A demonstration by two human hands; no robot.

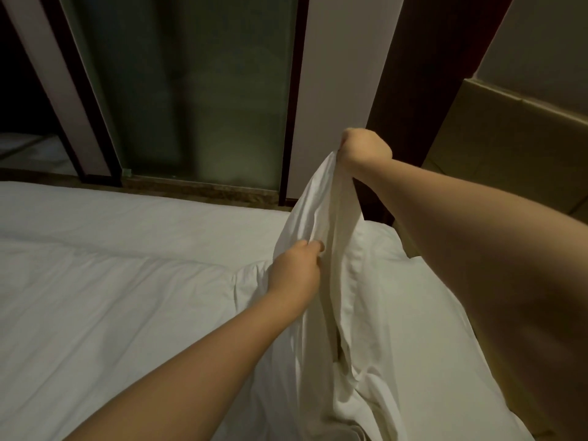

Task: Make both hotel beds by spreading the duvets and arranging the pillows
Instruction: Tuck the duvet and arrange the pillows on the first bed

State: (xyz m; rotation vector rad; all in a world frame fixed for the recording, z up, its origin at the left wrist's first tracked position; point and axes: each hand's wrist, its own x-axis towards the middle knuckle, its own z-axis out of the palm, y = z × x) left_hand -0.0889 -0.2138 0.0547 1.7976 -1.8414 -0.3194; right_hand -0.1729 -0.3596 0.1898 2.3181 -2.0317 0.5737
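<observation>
A white duvet (105, 281) lies spread over the bed, filling the lower left of the head view. Its edge near the head of the bed is pulled up into a bunched, folded strip (318, 198). My right hand (366, 148) grips the top of that strip and holds it raised above the bed. Lower down, my left hand (296, 268) pinches the same fold at its left side. A white pillow (381, 249) lies under and behind the lifted fabric, partly hidden by it.
A frosted glass panel (203, 90) in a dark frame stands just beyond the bed's far side. A padded tan headboard (496, 148) rises at the right. A dark wooden post (423, 74) stands between them. A narrow floor strip (203, 189) runs along the glass.
</observation>
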